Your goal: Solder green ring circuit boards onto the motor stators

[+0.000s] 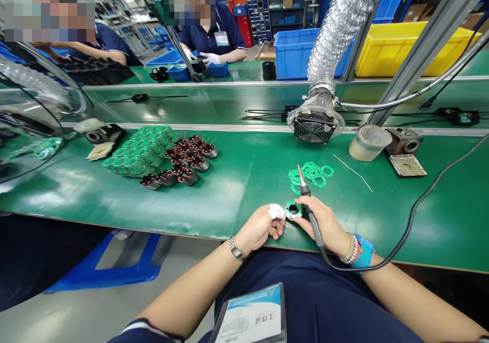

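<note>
My left hand (261, 227), a white bandage on one fingertip, is closed and pinches a small round motor part with a green ring board (293, 210) at the near table edge. My right hand (324, 224) is wrapped round a soldering iron (307, 200) whose tip points up and away; its fingertips also touch the part. Just beyond lies a small heap of green ring boards (311, 173). The iron's black cable (405, 231) loops off to the right.
A pile of green boards (141, 149) and several wound motor stators (183, 162) lie at the left. A fume fan on a foil hose (315, 121), a tape roll (370, 142) and a black fixture (405, 142) stand behind. Other people work at the far bench.
</note>
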Action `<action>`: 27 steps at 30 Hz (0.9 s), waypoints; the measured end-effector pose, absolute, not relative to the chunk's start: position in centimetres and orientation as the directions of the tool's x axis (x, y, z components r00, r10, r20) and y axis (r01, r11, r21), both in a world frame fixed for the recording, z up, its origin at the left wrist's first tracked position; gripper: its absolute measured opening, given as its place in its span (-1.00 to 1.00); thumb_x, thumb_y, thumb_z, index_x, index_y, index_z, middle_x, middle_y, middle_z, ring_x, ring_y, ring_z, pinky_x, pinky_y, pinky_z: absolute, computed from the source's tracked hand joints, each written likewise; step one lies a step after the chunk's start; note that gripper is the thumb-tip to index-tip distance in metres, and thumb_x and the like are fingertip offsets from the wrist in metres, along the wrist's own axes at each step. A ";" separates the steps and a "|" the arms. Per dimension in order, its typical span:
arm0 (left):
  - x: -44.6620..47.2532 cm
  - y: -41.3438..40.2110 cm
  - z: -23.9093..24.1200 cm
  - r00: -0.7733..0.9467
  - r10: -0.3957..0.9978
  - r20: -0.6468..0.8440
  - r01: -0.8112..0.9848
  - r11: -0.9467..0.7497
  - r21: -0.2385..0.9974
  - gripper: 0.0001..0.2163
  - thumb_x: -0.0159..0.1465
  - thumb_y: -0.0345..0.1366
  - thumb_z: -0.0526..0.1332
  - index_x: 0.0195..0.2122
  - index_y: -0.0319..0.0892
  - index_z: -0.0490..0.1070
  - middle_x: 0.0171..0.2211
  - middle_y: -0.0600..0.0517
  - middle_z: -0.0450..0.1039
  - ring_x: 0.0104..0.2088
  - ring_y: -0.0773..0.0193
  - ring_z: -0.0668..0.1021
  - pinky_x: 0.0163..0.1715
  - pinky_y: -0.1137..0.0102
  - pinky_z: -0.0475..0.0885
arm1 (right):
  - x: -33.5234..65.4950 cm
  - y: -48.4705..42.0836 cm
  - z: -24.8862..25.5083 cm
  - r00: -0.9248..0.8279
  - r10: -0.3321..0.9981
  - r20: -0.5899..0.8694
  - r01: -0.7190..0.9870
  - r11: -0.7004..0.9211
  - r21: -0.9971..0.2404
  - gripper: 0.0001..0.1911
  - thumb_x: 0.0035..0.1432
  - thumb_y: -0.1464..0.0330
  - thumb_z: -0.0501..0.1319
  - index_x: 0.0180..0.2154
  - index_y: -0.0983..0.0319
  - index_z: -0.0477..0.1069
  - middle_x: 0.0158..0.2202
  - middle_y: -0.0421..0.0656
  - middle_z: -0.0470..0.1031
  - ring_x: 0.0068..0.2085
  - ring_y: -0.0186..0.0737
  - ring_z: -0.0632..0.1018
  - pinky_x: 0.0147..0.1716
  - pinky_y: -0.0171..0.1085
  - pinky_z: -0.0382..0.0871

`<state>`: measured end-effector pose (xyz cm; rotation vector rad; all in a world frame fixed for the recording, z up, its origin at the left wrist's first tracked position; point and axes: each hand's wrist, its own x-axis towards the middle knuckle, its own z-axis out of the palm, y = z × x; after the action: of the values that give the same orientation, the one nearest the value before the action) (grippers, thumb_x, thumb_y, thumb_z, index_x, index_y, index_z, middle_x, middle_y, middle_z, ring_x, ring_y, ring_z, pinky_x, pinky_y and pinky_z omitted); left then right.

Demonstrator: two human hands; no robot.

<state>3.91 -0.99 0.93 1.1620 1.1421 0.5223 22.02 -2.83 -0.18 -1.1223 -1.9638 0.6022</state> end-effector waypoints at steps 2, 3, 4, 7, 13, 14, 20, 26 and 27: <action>3.7 -1.1 0.8 0.404 0.784 -0.471 0.147 0.453 0.879 -0.86 0.14 -0.26 0.07 -0.48 -0.21 0.27 -0.58 0.09 0.29 -0.68 0.41 0.36 -0.73 0.53 0.26 | 22.0 -2.9 -0.2 -0.304 0.869 0.390 0.493 0.494 -0.716 -0.70 0.14 0.38 0.17 -0.07 0.20 0.24 -0.20 -0.08 0.41 -0.21 -0.19 0.49 -0.18 -0.20 0.42; 3.5 -1.2 0.7 0.398 0.808 -0.434 0.182 0.394 0.901 -0.86 0.14 -0.24 0.10 -0.44 -0.22 0.31 -0.56 0.08 0.31 -0.65 0.41 0.37 -0.71 0.52 0.29 | 22.0 -2.9 -0.3 -0.303 0.870 0.389 0.491 0.493 -0.719 -0.70 0.14 0.38 0.17 -0.07 0.20 0.24 -0.20 -0.08 0.41 -0.21 -0.20 0.49 -0.18 -0.20 0.42; 3.1 -1.3 0.7 0.383 0.851 -0.360 0.250 0.280 0.927 -0.85 0.14 -0.23 0.14 -0.38 -0.22 0.35 -0.54 0.07 0.34 -0.62 0.39 0.40 -0.66 0.51 0.32 | 22.0 -2.9 -0.3 -0.303 0.869 0.390 0.487 0.493 -0.721 -0.70 0.14 0.38 0.17 -0.06 0.19 0.24 -0.19 -0.08 0.40 -0.21 -0.19 0.48 -0.18 -0.20 0.42; 2.2 -1.4 0.5 0.394 0.919 -0.025 0.487 -0.185 0.853 -0.83 0.17 -0.28 0.16 -0.23 -0.17 0.44 -0.39 -0.01 0.45 -0.44 0.31 0.48 -0.42 0.43 0.42 | 22.0 -2.9 -0.4 -0.303 0.868 0.393 0.480 0.496 -0.724 -0.69 0.13 0.40 0.17 -0.06 0.19 0.24 -0.17 -0.08 0.40 -0.17 -0.18 0.48 -0.15 -0.19 0.42; 1.2 -1.2 0.1 0.559 0.804 0.203 0.640 -0.574 0.512 -0.79 0.26 -0.33 0.06 -0.18 -0.13 0.47 -0.25 -0.07 0.49 -0.26 0.22 0.51 -0.23 0.37 0.40 | 21.9 -2.8 -0.3 -0.305 0.867 0.395 0.474 0.498 -0.726 -0.69 0.14 0.38 0.17 -0.06 0.19 0.24 -0.17 -0.07 0.40 -0.16 -0.17 0.48 -0.12 -0.17 0.41; 1.1 -1.1 0.1 0.580 0.787 0.209 0.644 -0.601 0.473 -0.79 0.26 -0.34 0.06 -0.17 -0.13 0.46 -0.23 -0.07 0.49 -0.25 0.21 0.51 -0.22 0.37 0.40 | 21.9 -2.8 -0.3 -0.305 0.866 0.396 0.474 0.498 -0.726 -0.70 0.14 0.38 0.17 -0.06 0.19 0.24 -0.18 -0.07 0.40 -0.16 -0.17 0.48 -0.12 -0.17 0.41; 1.4 -0.8 0.8 0.638 0.753 0.161 0.639 -0.634 0.436 -0.81 0.25 -0.33 0.04 -0.26 -0.17 0.44 -0.28 -0.07 0.46 -0.30 0.24 0.49 -0.27 0.40 0.37 | 22.0 -2.9 -0.2 -0.309 0.863 0.399 0.474 0.504 -0.722 -0.70 0.15 0.38 0.16 -0.05 0.19 0.24 -0.19 -0.08 0.40 -0.18 -0.18 0.49 -0.14 -0.18 0.42; 4.2 -0.8 1.7 0.333 0.899 -0.284 0.436 0.120 0.892 -0.89 0.10 -0.35 0.08 -0.55 -0.18 0.22 -0.66 0.11 0.25 -0.66 0.40 0.33 -0.65 0.50 0.27 | 22.0 -2.9 -0.5 -0.311 0.863 0.399 0.471 0.504 -0.724 -0.68 0.14 0.42 0.16 -0.05 0.20 0.23 -0.19 -0.07 0.38 -0.18 -0.18 0.47 -0.15 -0.18 0.41; 4.3 -0.8 1.8 0.325 0.857 -0.399 0.306 0.304 0.902 -0.89 0.10 -0.32 0.09 -0.54 -0.18 0.21 -0.69 0.14 0.22 -0.68 0.41 0.32 -0.68 0.51 0.26 | 22.0 -2.9 -0.5 -0.311 0.861 0.402 0.469 0.507 -0.723 -0.68 0.14 0.43 0.16 -0.04 0.20 0.22 -0.19 -0.07 0.38 -0.18 -0.18 0.47 -0.15 -0.18 0.42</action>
<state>4.35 -0.85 1.79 1.2586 1.2363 0.5264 22.02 -2.89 -0.55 -1.0916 -1.9532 0.6228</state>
